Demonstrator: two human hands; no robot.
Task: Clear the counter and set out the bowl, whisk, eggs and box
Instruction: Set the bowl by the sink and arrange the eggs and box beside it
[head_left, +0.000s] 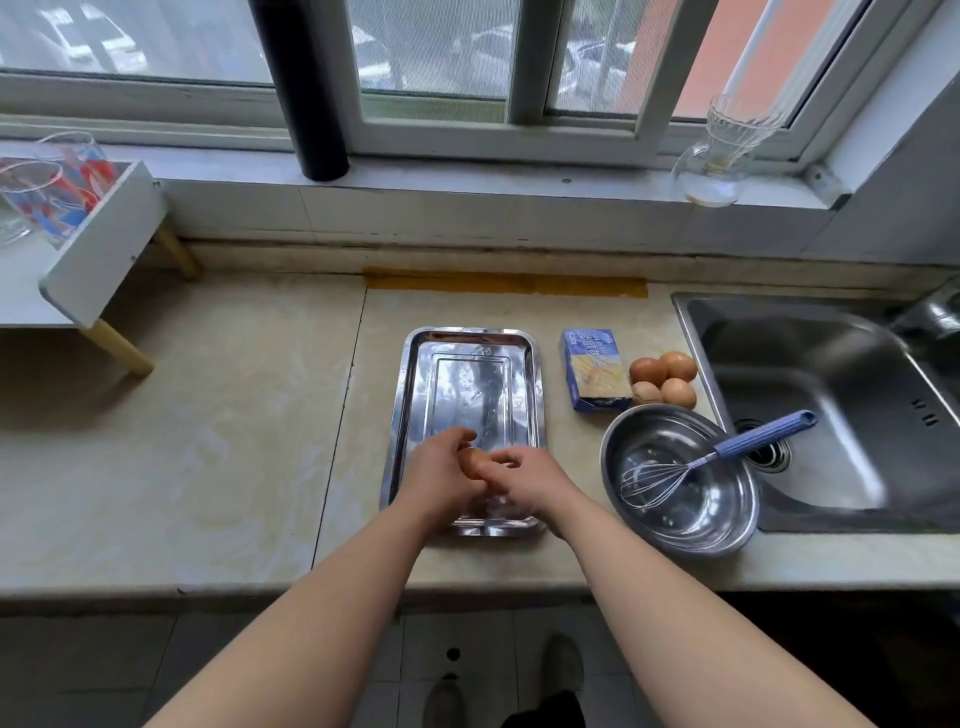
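Observation:
Over the near end of a shiny steel tray, my left hand and my right hand meet around one brown egg, fingers of both closed on it. To the right stands a steel bowl with a blue-handled whisk leaning in it, handle toward the sink. Behind the bowl lie several brown eggs, and a blue box lies flat beside them.
A steel sink is set into the counter at right. A white rack on wooden legs holds patterned glasses at the far left. A black pipe and a glass jug stand on the windowsill.

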